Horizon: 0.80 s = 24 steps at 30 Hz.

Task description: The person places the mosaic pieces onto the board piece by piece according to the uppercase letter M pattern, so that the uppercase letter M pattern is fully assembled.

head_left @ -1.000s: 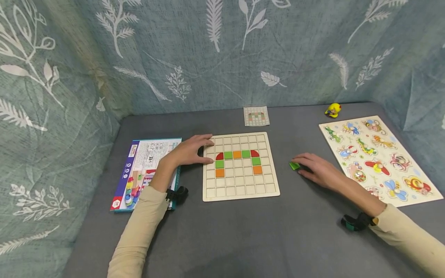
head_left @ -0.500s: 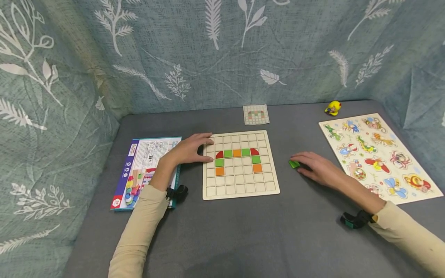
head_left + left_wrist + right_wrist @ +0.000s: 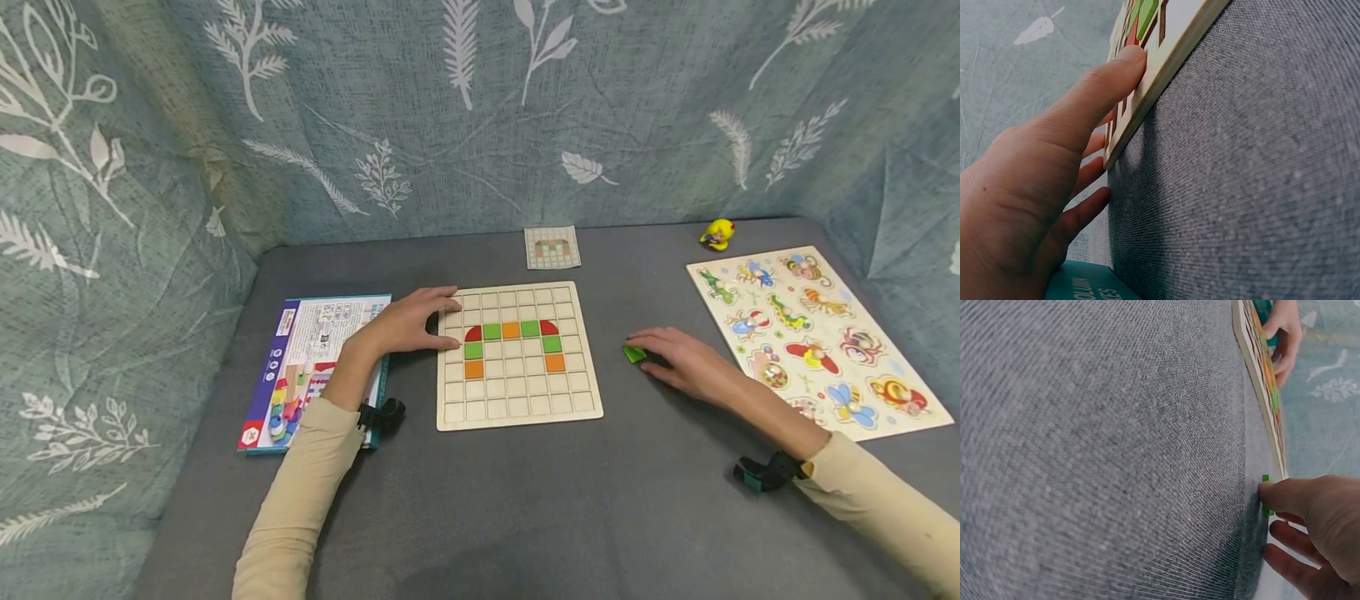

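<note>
A wooden grid board (image 3: 517,407) lies flat on the grey cloth. Red, green and orange tiles fill some of its squares in an arch shape. My left hand (image 3: 408,323) rests at the board's left edge; in the left wrist view its thumb (image 3: 1113,78) lies on the board's top face, with loosely spread fingers by the rim. To the right of the board, my right hand (image 3: 686,362) pinches a green tile (image 3: 634,354) low over the cloth. Close up in the right wrist view, the thumb covers the middle of that green tile (image 3: 1266,510).
A small pattern card (image 3: 552,248) lies behind the board. Under the left forearm is a printed box (image 3: 322,333). At the right lies an insect puzzle board (image 3: 806,333), with a yellow toy figure (image 3: 718,234) behind it. A patterned curtain (image 3: 480,125) closes off the back.
The head view tilts very slightly between the first two frames. Both hands, the board and the green tile stay where they were.
</note>
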### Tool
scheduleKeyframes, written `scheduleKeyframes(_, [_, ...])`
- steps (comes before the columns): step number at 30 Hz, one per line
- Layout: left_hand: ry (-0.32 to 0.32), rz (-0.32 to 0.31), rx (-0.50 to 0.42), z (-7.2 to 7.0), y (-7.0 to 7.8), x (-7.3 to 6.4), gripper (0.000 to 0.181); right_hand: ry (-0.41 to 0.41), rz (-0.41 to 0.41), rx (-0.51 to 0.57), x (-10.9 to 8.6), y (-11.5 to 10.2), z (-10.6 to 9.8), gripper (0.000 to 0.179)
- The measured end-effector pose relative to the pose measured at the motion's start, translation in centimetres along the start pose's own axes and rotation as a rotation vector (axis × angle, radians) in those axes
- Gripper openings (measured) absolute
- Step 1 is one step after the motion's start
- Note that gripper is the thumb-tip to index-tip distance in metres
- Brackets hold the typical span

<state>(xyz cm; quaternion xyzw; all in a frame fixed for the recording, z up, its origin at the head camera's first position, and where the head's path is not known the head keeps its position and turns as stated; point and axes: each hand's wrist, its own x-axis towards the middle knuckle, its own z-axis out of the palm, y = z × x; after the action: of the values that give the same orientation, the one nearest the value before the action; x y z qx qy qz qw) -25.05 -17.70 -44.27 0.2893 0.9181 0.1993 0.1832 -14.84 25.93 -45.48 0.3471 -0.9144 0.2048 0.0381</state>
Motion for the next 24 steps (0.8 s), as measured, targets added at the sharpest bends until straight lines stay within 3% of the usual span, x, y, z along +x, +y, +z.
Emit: scheduleKeyframes(24, [-0.002, 0.005, 0.001, -0.30, 0.09, -0.02, 0.070, -0.009, -0.003, -0.014, 0.28, -0.13, -0.20, 0.038])
